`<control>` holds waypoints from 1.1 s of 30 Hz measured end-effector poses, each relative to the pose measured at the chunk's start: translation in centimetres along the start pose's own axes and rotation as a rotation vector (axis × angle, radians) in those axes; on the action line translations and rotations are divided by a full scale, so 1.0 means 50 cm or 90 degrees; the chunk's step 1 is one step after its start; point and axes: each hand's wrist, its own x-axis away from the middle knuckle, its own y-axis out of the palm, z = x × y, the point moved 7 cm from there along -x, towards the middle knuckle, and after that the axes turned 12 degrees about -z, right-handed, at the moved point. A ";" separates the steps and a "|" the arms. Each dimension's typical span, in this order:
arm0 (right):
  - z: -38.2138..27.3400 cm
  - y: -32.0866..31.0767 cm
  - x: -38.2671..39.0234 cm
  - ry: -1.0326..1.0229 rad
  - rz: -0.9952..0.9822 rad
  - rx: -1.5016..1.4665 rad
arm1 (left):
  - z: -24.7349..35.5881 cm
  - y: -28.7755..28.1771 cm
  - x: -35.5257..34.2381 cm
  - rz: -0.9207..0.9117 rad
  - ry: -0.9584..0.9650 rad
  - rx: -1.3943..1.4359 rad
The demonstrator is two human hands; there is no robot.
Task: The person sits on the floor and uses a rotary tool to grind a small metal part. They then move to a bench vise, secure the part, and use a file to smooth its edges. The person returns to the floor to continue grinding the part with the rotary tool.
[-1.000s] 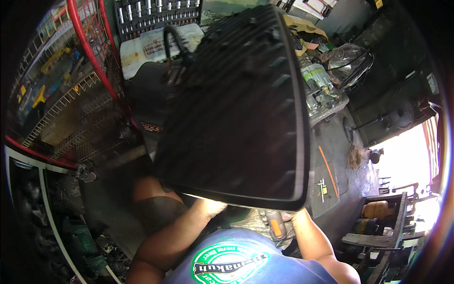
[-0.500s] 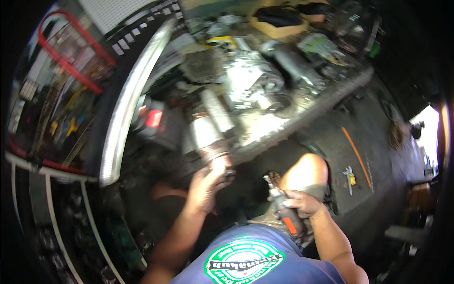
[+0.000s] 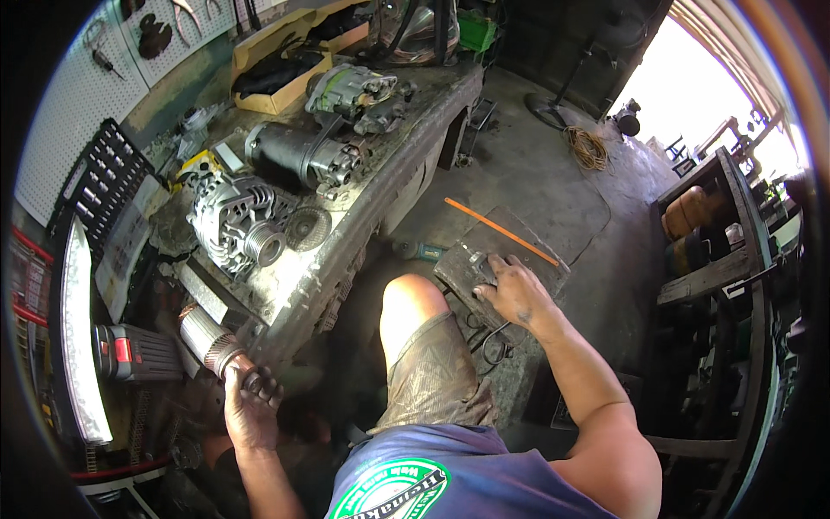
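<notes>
My left hand is closed round the shaft end of an armature, a ribbed metal cylinder with copper-coloured ends. It is held tilted beside the workbench's near end. My right hand reaches onto a dark, worn board to the right of my knee. Its thumb and fingers are bent round a small dark thing with a metallic tip. Most of that thing is hidden under the hand, so its kind cannot be made out. An orange strip lies on the board just beyond my fingers.
On the workbench stand an alternator, a dark cylindrical motor and a greenish one. A bright light bar and a black-and-red tool case are at left. A shelf rack stands at right.
My view has swung to the right. My right hand has moved from my lap, where it held a dark tool with an orange-red panel, out onto the board. The left still holds the armature.
</notes>
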 end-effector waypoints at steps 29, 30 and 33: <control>0.045 0.022 -0.400 -0.050 -0.086 0.304 | -0.007 -0.010 -0.012 -0.136 0.022 0.015; 0.049 0.018 -0.400 -0.081 -0.045 0.290 | -0.012 -0.017 -0.009 -0.134 0.012 0.015; 0.083 0.039 -0.402 -0.112 -0.053 0.311 | -0.017 -0.014 -0.005 -0.218 0.034 0.054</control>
